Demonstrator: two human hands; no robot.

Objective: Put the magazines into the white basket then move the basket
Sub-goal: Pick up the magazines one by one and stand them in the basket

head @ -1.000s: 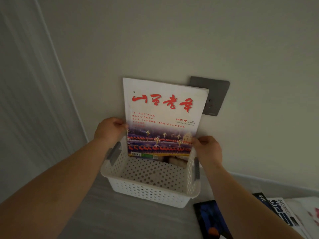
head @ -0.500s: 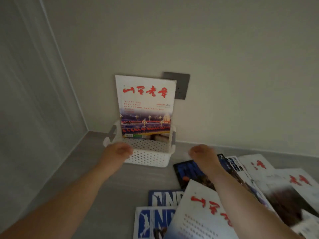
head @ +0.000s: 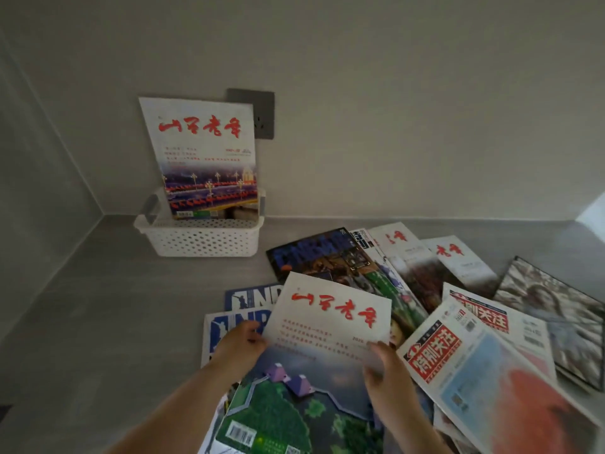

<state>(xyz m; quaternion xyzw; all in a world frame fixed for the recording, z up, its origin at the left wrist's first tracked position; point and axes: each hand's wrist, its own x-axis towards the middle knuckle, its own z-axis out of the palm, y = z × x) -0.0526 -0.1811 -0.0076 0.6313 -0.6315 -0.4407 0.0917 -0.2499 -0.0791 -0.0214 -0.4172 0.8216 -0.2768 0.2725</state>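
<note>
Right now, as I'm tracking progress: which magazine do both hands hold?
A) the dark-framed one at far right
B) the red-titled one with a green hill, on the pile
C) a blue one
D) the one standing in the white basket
B: the left hand and right hand grip the side edges of the green-hill magazine on the pile, apart from the white basket.

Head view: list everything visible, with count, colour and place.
white basket: one, white, perforated, back left by the wall.
standing magazine: one, white cover, red title, upright in the basket, against the wall.
front magazine: one, white and green cover, red title, atop the pile.
loose magazines: roughly ten, mixed colours, overlapping on the right; count unclear.
wall socket: one, dark grey, behind the standing magazine.
grey surface: one, under everything.
left hand: one, pinches the front magazine's left edge.
right hand: one, holds its right edge.
</note>
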